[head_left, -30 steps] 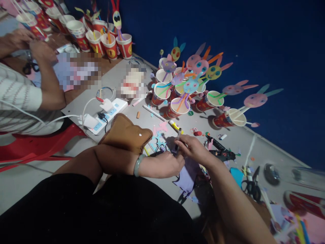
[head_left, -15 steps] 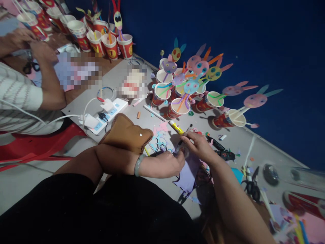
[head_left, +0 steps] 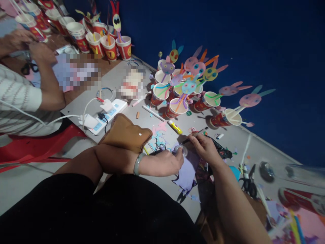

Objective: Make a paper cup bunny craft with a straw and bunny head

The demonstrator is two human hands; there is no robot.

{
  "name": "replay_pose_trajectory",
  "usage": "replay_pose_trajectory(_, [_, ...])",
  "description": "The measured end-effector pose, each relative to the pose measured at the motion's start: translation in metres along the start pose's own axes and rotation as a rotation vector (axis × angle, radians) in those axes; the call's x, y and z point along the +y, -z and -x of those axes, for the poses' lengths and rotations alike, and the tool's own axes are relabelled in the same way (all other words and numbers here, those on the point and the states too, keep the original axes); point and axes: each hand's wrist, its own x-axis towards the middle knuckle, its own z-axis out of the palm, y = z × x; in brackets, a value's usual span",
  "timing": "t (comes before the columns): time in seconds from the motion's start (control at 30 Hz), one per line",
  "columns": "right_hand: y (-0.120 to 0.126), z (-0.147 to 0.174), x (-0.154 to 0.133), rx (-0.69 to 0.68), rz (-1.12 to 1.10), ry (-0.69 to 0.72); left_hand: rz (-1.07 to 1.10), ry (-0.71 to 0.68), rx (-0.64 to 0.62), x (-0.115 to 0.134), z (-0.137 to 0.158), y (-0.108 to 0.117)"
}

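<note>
My left hand [head_left: 165, 163], with a pale bangle at its wrist, is closed with thumb and fingers on a small clear round thing [head_left: 185, 151]; its kind I cannot make out. Just to the right, my right hand [head_left: 204, 146] pinches a thin dark pen-like stick [head_left: 188, 139], which slants down to the left towards the clear thing. Below both hands lies a sheet of purple paper [head_left: 186, 174] with a cut edge. A yellow glue stick [head_left: 175, 127] rests on the table beyond the hands, near pink and blue paper scraps [head_left: 158, 135].
Paper cups with rabbit-faced figures [head_left: 177, 107] stand along the blue wall. A brown cushion [head_left: 125, 134] and a power strip [head_left: 109, 117] lie to the left. Black scissors [head_left: 249, 186] are at the right. Another person's arm [head_left: 50, 84] rests at the far left table.
My right hand has moved slightly right and down, drawing the dark stick away from the glue stick. The clear round thing at my left fingertips now shows more plainly.
</note>
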Motion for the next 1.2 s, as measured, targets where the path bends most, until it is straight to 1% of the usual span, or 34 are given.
replay_pose_trajectory(0.17, [-0.001,0.013,0.007,0.090,-0.028,-0.046,0.002,-0.015,0.006,0.000,-0.001,-0.005])
replay_pose_trajectory(0.37, [-0.006,0.034,0.003,0.191,-0.095,-0.096,0.049,-0.008,-0.058,-0.004,0.000,0.006])
replay_pose_trajectory(0.47, [-0.007,0.044,-0.002,0.232,-0.095,-0.111,0.043,-0.004,-0.087,-0.006,-0.001,0.007])
replay_pose_trajectory(0.7, [-0.019,0.070,-0.006,0.342,-0.113,-0.197,0.065,0.000,-0.071,-0.006,-0.004,-0.006])
replay_pose_trajectory(0.87, [-0.032,0.091,-0.014,0.427,-0.051,-0.233,0.078,-0.036,-0.038,-0.010,-0.002,-0.001])
replay_pose_trajectory(0.97, [-0.040,0.102,-0.022,0.483,-0.011,-0.227,0.090,-0.047,-0.070,-0.012,-0.001,0.005])
replay_pose_trajectory(1.07, [-0.052,0.111,-0.029,0.509,0.051,-0.197,0.093,-0.045,-0.094,-0.014,-0.001,0.010])
replay_pose_trajectory(1.2, [-0.070,0.118,-0.034,0.566,0.188,-0.093,0.102,-0.077,-0.091,-0.017,0.001,0.018])
